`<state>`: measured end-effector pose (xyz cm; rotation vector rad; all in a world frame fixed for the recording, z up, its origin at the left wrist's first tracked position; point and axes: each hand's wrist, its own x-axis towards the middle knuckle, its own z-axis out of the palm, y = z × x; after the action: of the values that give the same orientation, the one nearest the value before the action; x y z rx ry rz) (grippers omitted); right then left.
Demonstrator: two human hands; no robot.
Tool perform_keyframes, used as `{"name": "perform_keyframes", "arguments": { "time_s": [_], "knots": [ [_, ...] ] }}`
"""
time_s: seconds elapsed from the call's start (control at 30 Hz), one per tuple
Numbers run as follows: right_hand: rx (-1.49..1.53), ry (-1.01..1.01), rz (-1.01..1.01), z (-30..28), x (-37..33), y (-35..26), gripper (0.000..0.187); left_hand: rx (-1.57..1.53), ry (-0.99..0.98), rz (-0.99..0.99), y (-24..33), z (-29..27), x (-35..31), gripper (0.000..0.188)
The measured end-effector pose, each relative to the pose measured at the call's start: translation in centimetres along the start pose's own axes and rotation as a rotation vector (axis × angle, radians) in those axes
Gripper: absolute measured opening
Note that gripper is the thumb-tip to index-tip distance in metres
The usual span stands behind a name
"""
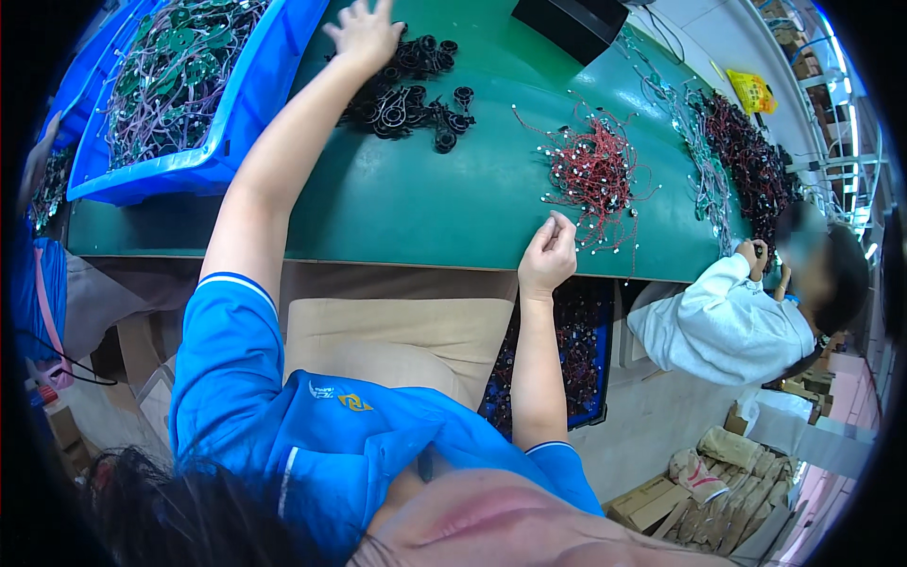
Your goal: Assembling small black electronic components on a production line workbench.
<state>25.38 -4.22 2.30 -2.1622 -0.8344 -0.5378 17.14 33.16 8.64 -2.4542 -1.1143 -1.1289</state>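
My left hand reaches far across the green table, its fingers spread with nothing seen in them. It is at the left edge of a pile of black round plastic parts, some with ring-shaped ends. My right hand is closed in a pinch over the table's front edge. Whatever is between those fingertips, if anything, is too small to make out. Just beyond it lies a tangled heap of thin red and black wires with small white ends.
A blue bin full of green circuit boards and wires stands at the left. A black box sits at the back. Bundles of pale wires and dark wires lie to the right, beside a co-worker in a light sweatshirt. A yellow bag is behind.
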Motion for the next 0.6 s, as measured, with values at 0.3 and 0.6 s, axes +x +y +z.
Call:
{"name": "perform_keyframes", "arguments": {
  "time_s": [0.3, 0.6],
  "knots": [
    [-0.022, 0.104, -0.087, 0.7, 0.3, 0.2, 0.012, 0.054, -0.568, -0.376, -1.6, 4.5, 2.1, 0.055],
    [-0.022, 0.082, -0.039, 0.5, 0.4, 0.0, 0.011, -0.023, -0.649, -0.055, -2.1, 3.8, 2.2, 0.031]
  ]
}}
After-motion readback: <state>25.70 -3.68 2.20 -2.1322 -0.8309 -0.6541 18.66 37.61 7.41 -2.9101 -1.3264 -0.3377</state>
